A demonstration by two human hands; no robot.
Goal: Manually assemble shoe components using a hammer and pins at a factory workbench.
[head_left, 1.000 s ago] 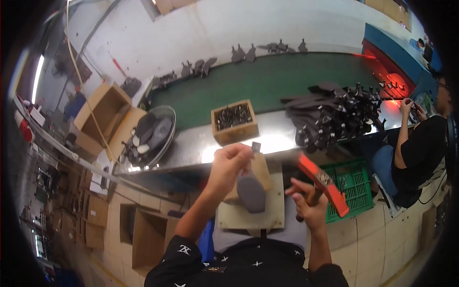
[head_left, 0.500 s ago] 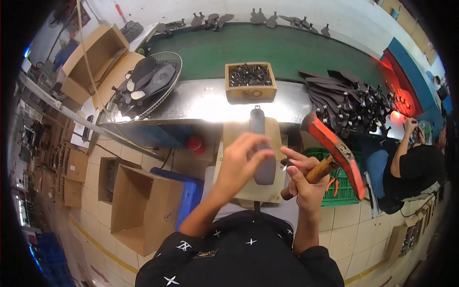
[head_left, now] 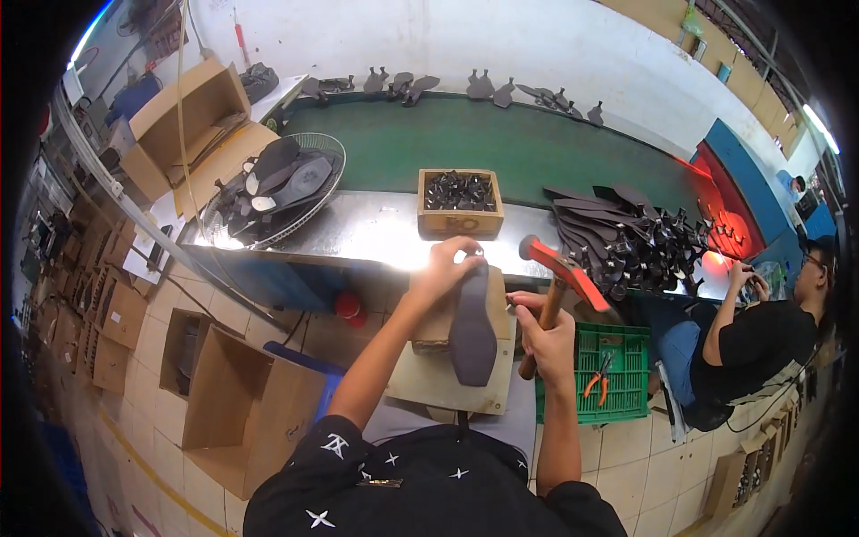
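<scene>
A dark grey shoe sole (head_left: 473,336) lies lengthwise in front of me on a tan block (head_left: 433,324), its wide end toward me. My left hand (head_left: 445,270) is at the far, narrow end, thumb and forefinger closed round the tip by a small shiny piece. To the right, my right hand (head_left: 548,342) grips the wooden handle of a hammer (head_left: 566,272) with a red head, held up and tilted. A small dark piece also shows at its thumb and forefinger; its kind is unclear. Beyond the sole stands a wooden box (head_left: 459,222) of small black parts with shiny bits.
A wire basket (head_left: 333,186) of soles stands at the left, a pile of dark soles (head_left: 626,234) at the right. Behind runs a green belt (head_left: 403,134). Orange-handled pliers (head_left: 598,385) lie in a green crate (head_left: 617,407). A co-worker (head_left: 761,331) sits at the far right.
My left hand has moved away from me, from over the sole's middle to its narrow end. The hammer is now lower and nearer the sole. The view has tilted upward.
</scene>
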